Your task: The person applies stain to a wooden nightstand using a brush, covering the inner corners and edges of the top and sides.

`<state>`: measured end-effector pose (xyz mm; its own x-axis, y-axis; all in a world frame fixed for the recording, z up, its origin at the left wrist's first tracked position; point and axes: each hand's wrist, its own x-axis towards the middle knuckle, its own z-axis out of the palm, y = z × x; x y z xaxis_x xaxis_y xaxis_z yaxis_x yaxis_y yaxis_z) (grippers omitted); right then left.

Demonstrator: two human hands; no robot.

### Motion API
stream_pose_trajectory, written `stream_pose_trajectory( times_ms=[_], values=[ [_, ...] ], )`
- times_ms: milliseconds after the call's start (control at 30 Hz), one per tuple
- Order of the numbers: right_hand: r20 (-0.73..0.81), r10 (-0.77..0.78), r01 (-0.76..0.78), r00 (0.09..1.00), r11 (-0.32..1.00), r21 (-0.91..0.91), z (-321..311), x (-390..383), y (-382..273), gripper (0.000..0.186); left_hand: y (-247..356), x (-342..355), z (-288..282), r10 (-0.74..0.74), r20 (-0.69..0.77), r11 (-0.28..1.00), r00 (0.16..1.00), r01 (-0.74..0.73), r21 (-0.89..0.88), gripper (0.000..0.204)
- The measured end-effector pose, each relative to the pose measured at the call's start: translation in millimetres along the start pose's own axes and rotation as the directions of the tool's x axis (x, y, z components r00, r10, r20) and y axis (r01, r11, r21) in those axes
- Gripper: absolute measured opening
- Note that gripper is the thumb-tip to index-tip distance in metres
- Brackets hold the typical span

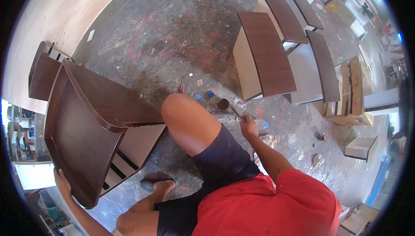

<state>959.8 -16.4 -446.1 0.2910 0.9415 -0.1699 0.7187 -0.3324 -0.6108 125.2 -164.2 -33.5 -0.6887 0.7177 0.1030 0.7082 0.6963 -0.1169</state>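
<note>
Holding a thin stick-like tool closed in the right fingers, with its end directed to a round dark cup just beyond them. Touching with left fingers the near edge of a dark brown cabinet; cannot tell if gripping.

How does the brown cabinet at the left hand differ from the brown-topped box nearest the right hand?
The cabinet has a raised, curved rim; the box has a flat, rimless top. The left hand touches the cabinet; no hand touches the box. Both show dark brown surfaces and pale sides.
</note>
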Motion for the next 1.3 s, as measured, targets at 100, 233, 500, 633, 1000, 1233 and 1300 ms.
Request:
stream_pose_trajectory(
  times_ms=[100,233,500,633,1000,1233,1300],
  values=[
    [0.01,0.005,-0.005,1.0,1.0,0.01,-4.0,7.3,-10.0,0.026,-5.8,11.3,1.2,0.02,0.008,1.0,1.0,-0.02,0.014,0.058],
    [0.103,0.007,0.001,0.995,0.997,-0.08,3.4,21.0,-6.5,0.031,-25.1,26.8,1.1,0.063,-0.021,0.998,0.998,-0.063,0.01,0.059],
    [0.11,0.173,-0.171,0.979,0.985,-0.024,1.5,17.3,5.3,0.034,-19.8,47.2,-5.2,0.08,-0.013,0.996,0.997,-0.081,-0.025,0.057],
    [0.009,0.028,-0.028,1.0,0.999,-0.017,8.3,13.5,-8.5,0.03,-51.0,59.9,3.1,0.153,-0.144,0.988,0.978,-0.154,0.006,0.057],
    [0.063,0.12,-0.116,0.991,0.991,-0.069,1.4,15.4,-25.8,0.029,-49.4,68.1,-0.4,0.157,-0.092,0.979,0.983,-0.167,-0.113,0.058],
    [0.052,0.154,-0.147,0.987,0.982,-0.118,10.8,12.5,-7.4,0.026,-53.7,78.2,3.6,0.226,-0.166,0.971,0.96,-0.235,-0.036,0.056],
    [0.018,0.235,-0.231,0.972,0.966,-0.115,10.4,10.8,-11.7,0.026,-57.9,77.4,1.7,0.222,-0.145,0.969,0.964,-0.235,-0.079,0.055]
  ],
)
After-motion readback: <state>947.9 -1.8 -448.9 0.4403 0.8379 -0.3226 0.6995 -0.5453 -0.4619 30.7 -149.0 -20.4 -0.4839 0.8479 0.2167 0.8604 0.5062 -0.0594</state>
